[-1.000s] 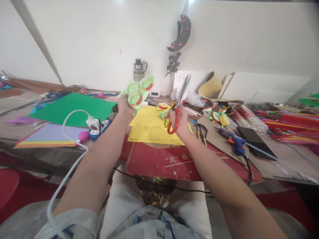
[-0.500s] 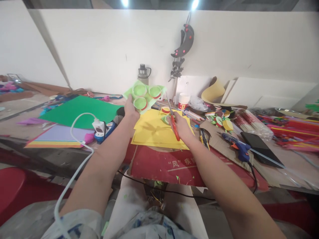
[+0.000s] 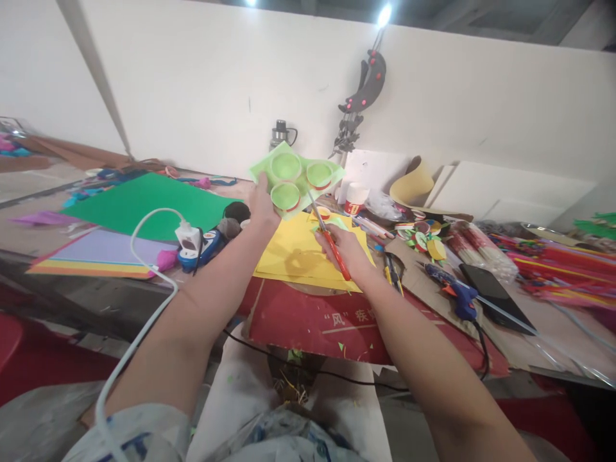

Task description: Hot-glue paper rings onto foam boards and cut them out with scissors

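Note:
My left hand (image 3: pixel 264 204) grips the lower left edge of a light green paper sheet (image 3: pixel 303 168), raised above the table. Three round paper rings (image 3: pixel 285 197) with red outer sides are on that sheet. In my right hand (image 3: pixel 344 247) are red-handled scissors (image 3: pixel 333 242), their blades pointing up toward the sheet's lower edge. Whether the blades touch the paper I cannot tell. Yellow paper sheets (image 3: pixel 289 263) lie beneath both hands, with a small yellow ring (image 3: pixel 321 212) and a light green scrap near the scissors.
A blue hot glue gun (image 3: pixel 459 295), a black phone (image 3: pixel 498 298) and a utility knife (image 3: pixel 393 273) lie right. Green paper (image 3: pixel 149 205) and a power strip (image 3: pixel 199 250) with a white cable are left. A paper cup (image 3: pixel 356 197) and a bottle (image 3: pixel 280 135) stand behind.
The light green sheet with its rings has moved slightly up and right in my left hand. The scissors have come closer to its lower edge, and the view has tilted a little.

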`<state>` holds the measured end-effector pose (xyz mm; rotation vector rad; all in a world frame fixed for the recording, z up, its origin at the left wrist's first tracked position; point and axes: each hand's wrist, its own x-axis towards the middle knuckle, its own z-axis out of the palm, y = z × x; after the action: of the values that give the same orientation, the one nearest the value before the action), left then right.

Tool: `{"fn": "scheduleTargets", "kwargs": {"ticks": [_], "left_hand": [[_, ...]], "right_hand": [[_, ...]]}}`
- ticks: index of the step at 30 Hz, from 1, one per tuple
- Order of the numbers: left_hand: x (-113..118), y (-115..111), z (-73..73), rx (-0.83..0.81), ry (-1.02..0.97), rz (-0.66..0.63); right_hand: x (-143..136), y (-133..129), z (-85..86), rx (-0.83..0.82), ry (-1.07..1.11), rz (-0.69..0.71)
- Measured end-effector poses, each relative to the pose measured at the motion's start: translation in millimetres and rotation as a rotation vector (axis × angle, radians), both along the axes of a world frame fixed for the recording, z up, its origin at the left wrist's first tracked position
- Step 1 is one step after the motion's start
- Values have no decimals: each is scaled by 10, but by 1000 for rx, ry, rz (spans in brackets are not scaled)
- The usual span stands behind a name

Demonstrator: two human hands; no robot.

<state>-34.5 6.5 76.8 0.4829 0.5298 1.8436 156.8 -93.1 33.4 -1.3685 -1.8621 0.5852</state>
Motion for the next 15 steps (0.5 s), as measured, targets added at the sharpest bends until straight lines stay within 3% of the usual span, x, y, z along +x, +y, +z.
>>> {"fn": "scheduleTargets", "kwargs": {"ticks": [6,15], "left_hand": [[144,-183,60,24,21,48],[157,-161,51,28,0,8]], "right_hand": [[-24,-28,3,-55,93,7],[-110,-117,84,-148,251,-15]]}}
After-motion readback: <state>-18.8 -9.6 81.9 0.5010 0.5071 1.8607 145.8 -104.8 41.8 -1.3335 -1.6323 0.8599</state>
